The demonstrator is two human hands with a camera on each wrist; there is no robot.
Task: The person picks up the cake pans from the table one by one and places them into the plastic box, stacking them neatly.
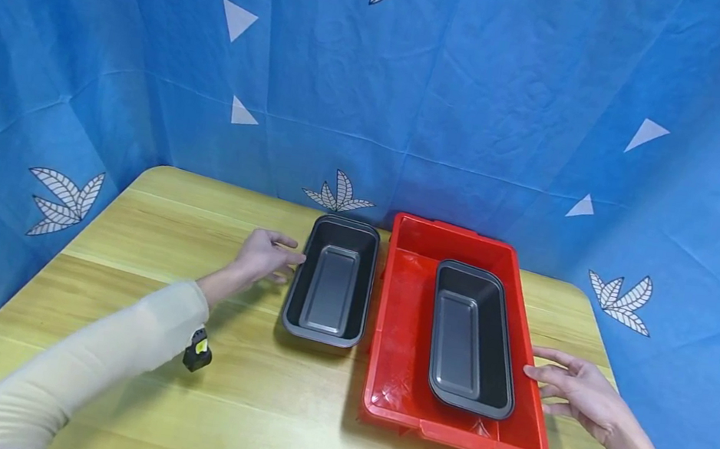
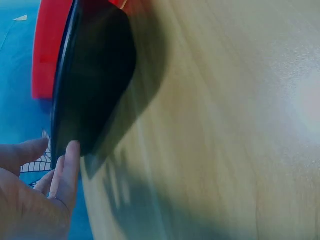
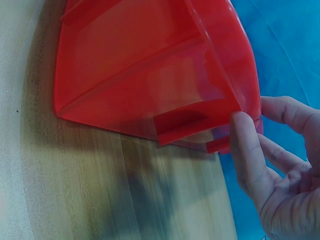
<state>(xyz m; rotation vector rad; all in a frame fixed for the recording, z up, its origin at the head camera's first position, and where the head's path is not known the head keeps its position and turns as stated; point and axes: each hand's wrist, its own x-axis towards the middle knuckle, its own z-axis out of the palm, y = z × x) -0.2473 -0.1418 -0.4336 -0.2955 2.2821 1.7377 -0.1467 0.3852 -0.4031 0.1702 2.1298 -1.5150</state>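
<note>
A dark grey loaf pan [image 1: 331, 290] stands on the table, left of the red tray [image 1: 406, 324]. My left hand [image 1: 263, 255] is at this pan's left long side. In the left wrist view, its thumb [image 2: 34, 151] is near the rim and the other fingers reach along the outer wall of the pan [image 2: 95, 75], loosely extended. A second dark loaf pan [image 1: 474, 338] sits inside the tray, toward its right side. My right hand [image 1: 579, 393] is at the tray's right long side. Its loosely extended fingers [image 3: 246, 150] touch the tray's outer wall [image 3: 165, 85] by the rim.
Both pans and the tray rest on a light wooden table [image 1: 262, 412]. A blue cloth [image 1: 493, 81] with white leaf and triangle prints hangs behind the table and at its sides. The tray's left wall is close to the first pan's right rim.
</note>
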